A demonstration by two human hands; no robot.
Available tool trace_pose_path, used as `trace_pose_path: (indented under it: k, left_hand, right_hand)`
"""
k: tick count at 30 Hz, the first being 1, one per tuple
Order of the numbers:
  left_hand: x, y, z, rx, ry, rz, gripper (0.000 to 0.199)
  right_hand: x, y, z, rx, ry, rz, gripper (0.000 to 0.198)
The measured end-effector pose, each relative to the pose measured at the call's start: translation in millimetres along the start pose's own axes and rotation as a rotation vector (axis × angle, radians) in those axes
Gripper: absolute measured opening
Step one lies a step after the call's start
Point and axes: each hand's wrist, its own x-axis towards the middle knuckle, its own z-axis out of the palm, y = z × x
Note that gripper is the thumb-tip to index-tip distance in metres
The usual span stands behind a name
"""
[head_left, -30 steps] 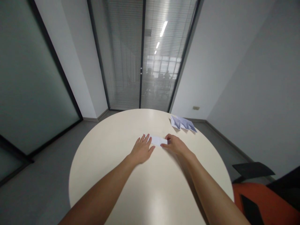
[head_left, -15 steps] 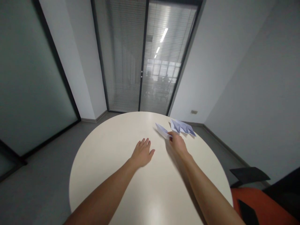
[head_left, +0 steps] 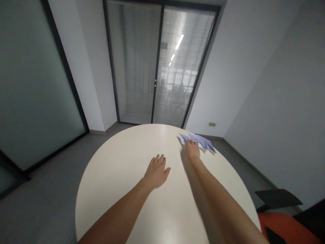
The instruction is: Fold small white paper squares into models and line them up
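My right hand (head_left: 193,152) is at the far right of the round white table, its fingers closed on a folded paper plane (head_left: 183,138). The nose of this plane points away from me, and my fingers cover its rear part. Close against it on the right lie other folded paper planes (head_left: 207,143), pale bluish-white and partly overlapping. I cannot tell whether the held plane touches them. My left hand (head_left: 156,172) rests palm down on the middle of the table with fingers spread, holding nothing.
The round white tabletop (head_left: 114,169) has its far edge just beyond the planes. A chair with an orange seat (head_left: 281,223) and black armrests stands at the lower right. Glass doors with blinds (head_left: 137,67) are behind the table.
My right hand has carried the paper plane to the right, up beside the other planes, and turned more upright. My left hand stays flat on the table. The view has shifted slightly.
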Motion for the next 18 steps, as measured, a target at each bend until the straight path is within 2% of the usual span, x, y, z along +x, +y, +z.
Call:
trace_pose_path:
  k: [6,9,13,18]
  left_hand:
    - [1.0,-0.8,-0.4,-0.009,0.006,-0.002,0.063]
    - [1.5,-0.8,0.6,-0.006,0.031,0.001,0.061]
    - [1.7,0.6,0.5,0.005,0.059,0.014,0.055]
    - [-0.9,4.0,-0.4,0.018,0.085,-0.012,0.053]
  right_hand:
    - [-0.7,-6.5,14.0,-0.024,-0.018,0.068,0.050]
    - [-9.4,-6.4,16.3,-0.029,0.001,0.025,0.052]
    - [-37.1,-5.9,13.5,0.009,0.024,-0.055,0.054]
    - [-80.1,-2.1,0.6,0.129,-0.031,-0.123,0.057]
